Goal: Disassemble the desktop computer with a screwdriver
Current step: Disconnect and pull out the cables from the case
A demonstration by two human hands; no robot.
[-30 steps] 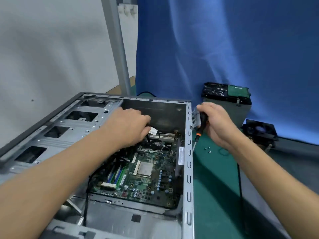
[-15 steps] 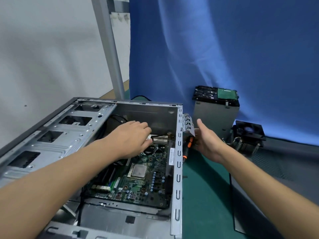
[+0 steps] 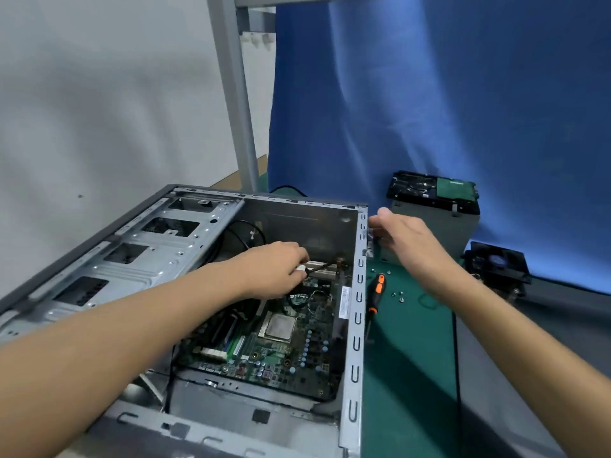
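The open desktop case (image 3: pixel 358 328) lies on its side with the green motherboard (image 3: pixel 291 353) exposed. My left hand (image 3: pixel 271 271) reaches into the case and pinches a white cable connector (image 3: pixel 301 269) near the back of the board. My right hand (image 3: pixel 408 241) is outside the case's right wall, thumb on top and fingers curled round a small metal bracket (image 3: pixel 369 241) at the edge. The orange-and-black screwdriver (image 3: pixel 378 290) lies loose on the green mat beside the case, with no hand on it.
Several small screws (image 3: pixel 398 296) lie on the green mat (image 3: pixel 410 358) right of the screwdriver. A removed hard drive in its cage (image 3: pixel 433 196) and a black fan (image 3: pixel 497 262) stand at the back right. A grey post (image 3: pixel 236 94) and blue cloth rise behind.
My right hand has let go of the screwdriver, which now lies on the mat, and has moved up to the bracket on the case wall. My left hand stays on the connector inside.
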